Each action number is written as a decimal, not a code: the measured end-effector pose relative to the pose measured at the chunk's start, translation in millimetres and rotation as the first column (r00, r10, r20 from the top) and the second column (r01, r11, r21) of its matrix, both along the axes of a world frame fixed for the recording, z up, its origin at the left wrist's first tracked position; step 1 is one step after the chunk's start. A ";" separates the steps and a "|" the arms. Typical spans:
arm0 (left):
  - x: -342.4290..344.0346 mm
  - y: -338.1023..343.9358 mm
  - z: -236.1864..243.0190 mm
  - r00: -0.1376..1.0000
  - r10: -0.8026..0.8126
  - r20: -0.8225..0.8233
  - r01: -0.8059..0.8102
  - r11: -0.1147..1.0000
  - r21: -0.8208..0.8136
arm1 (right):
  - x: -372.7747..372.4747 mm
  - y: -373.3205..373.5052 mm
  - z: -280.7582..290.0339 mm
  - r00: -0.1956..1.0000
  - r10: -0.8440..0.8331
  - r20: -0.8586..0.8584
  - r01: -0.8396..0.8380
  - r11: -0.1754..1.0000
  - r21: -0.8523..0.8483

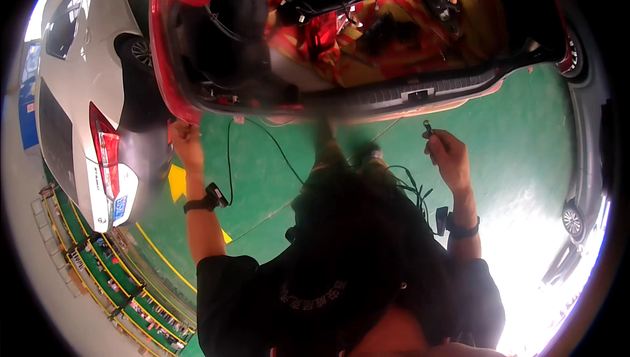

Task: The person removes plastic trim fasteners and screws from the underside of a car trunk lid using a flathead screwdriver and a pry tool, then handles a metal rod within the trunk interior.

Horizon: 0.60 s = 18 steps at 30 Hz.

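The left hand (186, 139) grips the red car's (161, 62) body edge at ten o'clock; the right hand (448, 152) pinches a small dark connector (428, 127) at two o'clock.

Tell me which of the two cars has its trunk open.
The red car, by the left hand: its trunk interior is exposed, while the white car beside it is shut.
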<state>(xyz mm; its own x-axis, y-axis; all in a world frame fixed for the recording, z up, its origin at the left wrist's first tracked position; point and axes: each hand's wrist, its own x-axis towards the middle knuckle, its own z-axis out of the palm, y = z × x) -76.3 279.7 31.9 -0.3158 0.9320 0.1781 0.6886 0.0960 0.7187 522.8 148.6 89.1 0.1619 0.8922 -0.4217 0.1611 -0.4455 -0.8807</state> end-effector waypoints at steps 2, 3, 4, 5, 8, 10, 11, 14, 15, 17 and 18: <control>1.1 1.2 -15.4 1.000 -0.020 -0.002 0.020 1.000 0.005 | -12.8 6.7 4.3 0.999 -0.035 0.015 0.035 0.999 -0.018; -1.8 -3.2 -28.6 0.999 -0.021 0.045 0.020 1.000 0.017 | -20.1 10.2 6.5 0.998 -0.058 0.016 0.058 0.997 -0.043; -6.6 -8.3 -40.0 0.997 -0.022 0.073 0.020 1.000 0.021 | -28.8 13.4 8.6 0.998 -0.056 0.024 0.057 0.997 -0.043; -9.0 -9.5 -52.0 0.994 -0.028 0.103 0.026 0.999 0.024 | -36.5 16.5 9.5 0.996 -0.090 0.011 0.090 0.995 -0.040; -17.2 -20.2 -86.1 0.976 -0.207 -0.068 0.173 0.925 -0.337 | -58.8 24.1 9.6 0.993 -0.115 0.006 0.115 0.992 -0.047; -22.3 -21.6 -117.2 0.959 -0.280 -0.046 0.204 0.793 -0.574 | -71.7 30.3 12.2 0.994 -0.106 0.014 0.106 0.993 -0.055; -20.1 -18.5 -130.0 0.956 -0.292 -0.026 0.223 0.782 -0.581 | -75.6 32.5 14.2 0.996 -0.075 0.054 0.077 0.996 -0.049; -13.0 -13.1 -172.6 0.964 -0.254 0.080 0.243 0.718 -0.652 | -81.1 39.4 24.1 0.990 -0.040 0.135 0.049 0.997 -0.065; -14.7 -12.2 -186.3 0.925 -0.374 0.070 0.302 0.609 -0.733 | -80.2 41.1 28.6 0.988 -0.022 0.151 0.033 0.997 -0.069; -2.8 -17.3 -203.2 0.857 -0.507 0.087 0.359 0.468 -0.808 | -72.6 36.9 34.0 0.983 -0.045 0.179 0.066 0.991 -0.115; 11.8 -22.9 -206.7 0.844 -0.510 0.165 0.386 0.364 -0.848 | -66.6 32.7 35.1 0.977 -0.086 0.194 0.103 0.991 -0.080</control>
